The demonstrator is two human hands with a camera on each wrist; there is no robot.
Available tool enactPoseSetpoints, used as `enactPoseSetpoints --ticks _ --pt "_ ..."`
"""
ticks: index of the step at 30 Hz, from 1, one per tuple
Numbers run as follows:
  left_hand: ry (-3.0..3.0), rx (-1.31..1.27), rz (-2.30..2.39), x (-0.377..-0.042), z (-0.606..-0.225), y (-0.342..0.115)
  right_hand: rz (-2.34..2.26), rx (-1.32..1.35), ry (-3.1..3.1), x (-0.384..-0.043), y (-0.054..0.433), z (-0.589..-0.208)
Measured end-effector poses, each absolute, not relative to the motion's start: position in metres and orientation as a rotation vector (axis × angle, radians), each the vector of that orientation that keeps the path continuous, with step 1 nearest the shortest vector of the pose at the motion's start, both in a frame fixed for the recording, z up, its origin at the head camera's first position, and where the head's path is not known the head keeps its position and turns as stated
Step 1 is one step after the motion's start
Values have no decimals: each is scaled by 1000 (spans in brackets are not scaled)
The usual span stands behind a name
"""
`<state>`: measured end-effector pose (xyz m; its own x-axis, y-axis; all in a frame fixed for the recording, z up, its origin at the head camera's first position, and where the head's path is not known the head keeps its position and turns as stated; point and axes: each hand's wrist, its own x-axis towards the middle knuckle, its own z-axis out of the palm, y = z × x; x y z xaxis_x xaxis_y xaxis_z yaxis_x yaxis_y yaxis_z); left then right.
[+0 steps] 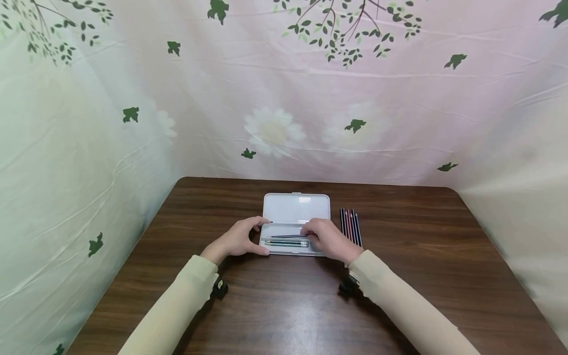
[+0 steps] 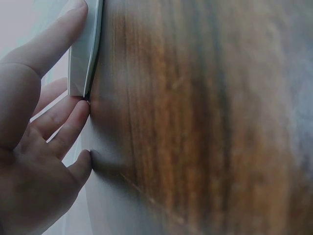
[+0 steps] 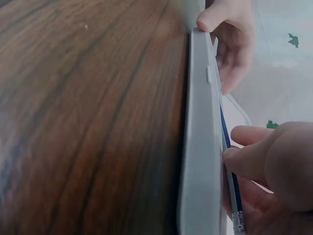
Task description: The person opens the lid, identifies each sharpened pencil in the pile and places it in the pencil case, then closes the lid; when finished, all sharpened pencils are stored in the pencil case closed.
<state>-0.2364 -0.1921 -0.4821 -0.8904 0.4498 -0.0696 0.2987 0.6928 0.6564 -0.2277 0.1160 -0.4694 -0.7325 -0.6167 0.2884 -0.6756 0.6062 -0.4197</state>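
Note:
A white pencil case (image 1: 296, 207) lies on the table with its lid folded back. My left hand (image 1: 239, 239) holds the left end of the case, thumb at the front corner and fingers along the side and back. In the left wrist view its fingertips meet the end of the case (image 2: 83, 63). Over the right half, my right hand (image 1: 329, 240) pinches a dark blue pencil (image 3: 234, 188), which lies lengthwise over the case, its metal-banded end toward the right. Several pencils (image 1: 286, 243) rest in the front compartment.
Right of the case, several black and red pencils (image 1: 349, 224) lie side by side on the brown wooden table (image 1: 412, 246), partly behind my right wrist. A pale cloth (image 1: 284, 88) printed with leaves and birds hangs around the back and sides.

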Motion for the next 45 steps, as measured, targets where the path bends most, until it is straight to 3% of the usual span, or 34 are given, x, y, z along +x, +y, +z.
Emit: enactPoseSetpoints --ticks 14,45 --pt "2681 613 975 -238 -480 -192 829 1064 -2762 -227 118 -466" --pt "2671 616 979 -237 -482 -193 781 850 -2705 -211 222 -466"
